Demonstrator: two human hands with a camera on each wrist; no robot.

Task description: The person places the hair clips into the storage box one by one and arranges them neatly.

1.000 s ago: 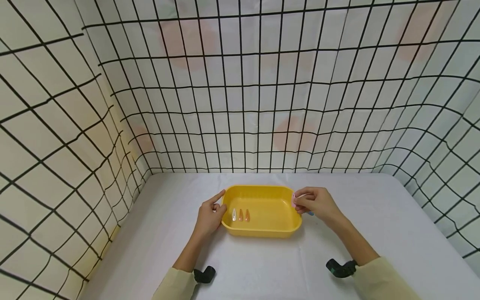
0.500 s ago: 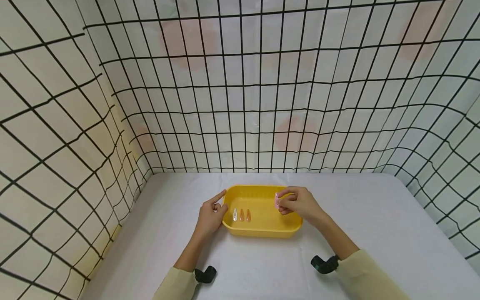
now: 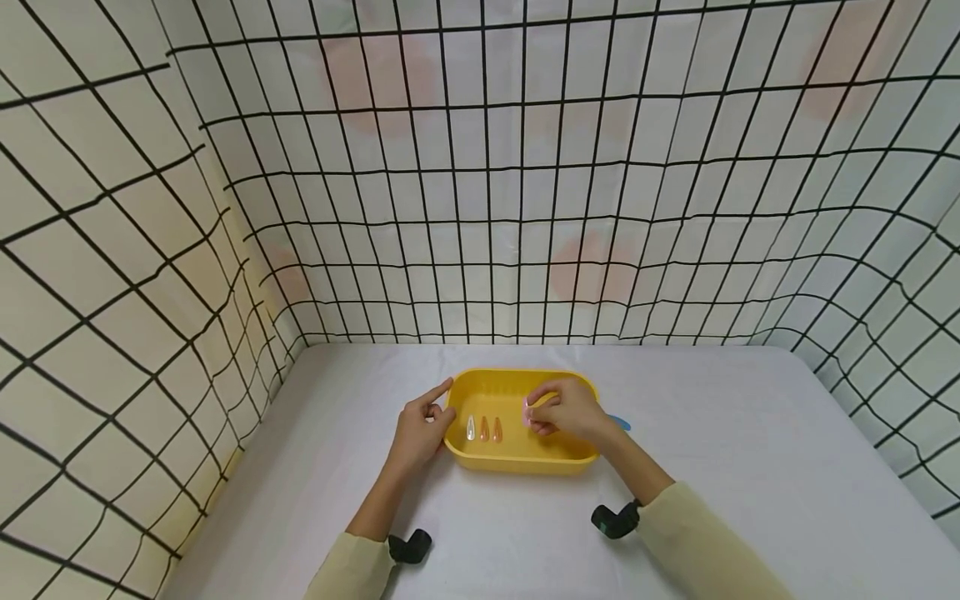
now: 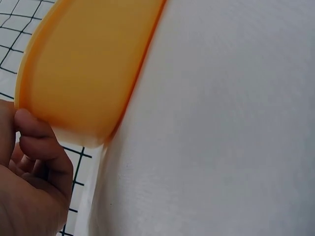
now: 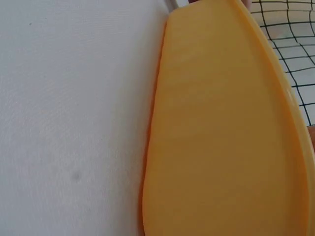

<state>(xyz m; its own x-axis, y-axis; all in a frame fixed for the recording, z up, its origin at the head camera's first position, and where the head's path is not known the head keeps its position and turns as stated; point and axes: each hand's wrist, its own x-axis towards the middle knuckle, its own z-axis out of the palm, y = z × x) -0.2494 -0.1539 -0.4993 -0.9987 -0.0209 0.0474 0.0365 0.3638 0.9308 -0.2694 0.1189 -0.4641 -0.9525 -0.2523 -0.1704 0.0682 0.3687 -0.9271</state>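
Observation:
A yellow tray (image 3: pixel 517 467) stands on the white table. At its left end my left hand (image 3: pixel 418 432) grips the rim; in the left wrist view the curled fingers (image 4: pixel 47 147) meet the tray's corner. My right hand (image 3: pixel 568 410) is over the tray and pinches a pink hair clip (image 3: pixel 527 412) between thumb and fingertips. Inside on the left lie a white snap hair clip (image 3: pixel 471 428) and two orange ones, an orange clip (image 3: pixel 484 429) and another orange clip (image 3: pixel 497 430), side by side in a row. The right wrist view shows mostly the tray's outer wall (image 5: pixel 221 123).
Just right of the tray lies a blue object (image 3: pixel 620 422), partly hidden by the right arm. White cloth covers the table (image 3: pixel 750 450). A black grid over white sheeting (image 3: pixel 525 192) rises behind and at both sides.
My right hand has moved left from the tray's right rim to above its middle, carrying the pink hair clip. The left hand has stayed at the left rim.

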